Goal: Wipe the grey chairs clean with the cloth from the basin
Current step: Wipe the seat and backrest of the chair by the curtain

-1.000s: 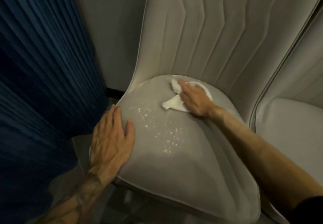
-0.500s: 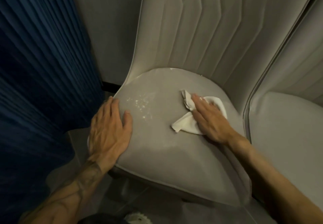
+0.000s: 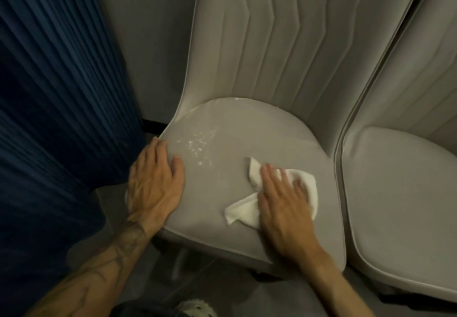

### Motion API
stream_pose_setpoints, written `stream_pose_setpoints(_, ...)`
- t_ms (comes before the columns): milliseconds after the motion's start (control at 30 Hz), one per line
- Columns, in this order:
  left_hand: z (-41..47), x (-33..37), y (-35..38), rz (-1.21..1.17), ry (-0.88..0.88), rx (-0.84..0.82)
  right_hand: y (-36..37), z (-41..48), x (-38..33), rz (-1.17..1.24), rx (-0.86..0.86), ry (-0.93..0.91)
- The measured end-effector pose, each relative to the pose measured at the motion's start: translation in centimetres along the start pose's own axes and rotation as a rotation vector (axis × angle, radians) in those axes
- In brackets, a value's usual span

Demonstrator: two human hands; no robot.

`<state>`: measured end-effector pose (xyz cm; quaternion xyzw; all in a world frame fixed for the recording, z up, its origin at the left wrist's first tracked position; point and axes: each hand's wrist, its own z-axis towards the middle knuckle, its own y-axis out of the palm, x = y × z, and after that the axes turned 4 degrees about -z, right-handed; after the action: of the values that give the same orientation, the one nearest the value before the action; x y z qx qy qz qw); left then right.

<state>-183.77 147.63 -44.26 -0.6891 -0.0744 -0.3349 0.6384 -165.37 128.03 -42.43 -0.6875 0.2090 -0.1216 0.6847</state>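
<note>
From the head view, the right hand (image 3: pixel 284 208) lay flat on the white cloth (image 3: pixel 243 211), fingers straight and spread rather than curled. That was likely so the palm could press a wide patch of fabric against the seat instead of bunching it. The cloth sat crumpled on the front right part of the grey chair (image 3: pixel 259 131) seat, one corner poking out toward the left and another beyond the fingertips.

The left hand (image 3: pixel 154 183) was also open, palm down on the seat's left edge with its fingers reaching over the piping. It gripped nothing and seemed to be bracing the chair and the person's lean.

A scatter of pale specks (image 3: pixel 200 143) — droplets or crumbs, too small to tell — remained on the seat near the left hand, well apart from the cloth, so that patch looked unwiped. The second chair (image 3: pixel 395 193) stood just beside on the right, and a blue curtain (image 3: pixel 49 119) hung at the left. The basin was not in view.
</note>
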Motion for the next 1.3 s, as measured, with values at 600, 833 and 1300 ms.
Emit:
stream_pose_setpoints(600,0.3,-3.4,-1.9,-0.115,-0.022,-0.107,-0.4,17.9,-5.1,0.037,-0.041,-0.055)
stream_pose_setpoints(833,0.4,-4.1,-1.1,-0.163,-0.047,-0.052,-0.1,17.8,-3.4,0.013,-0.048,-0.307)
stream_pose_setpoints(1300,0.3,-3.9,-1.1,-0.188,-0.032,-0.003,-0.5,19.7,-7.0,0.016,-0.085,-0.237)
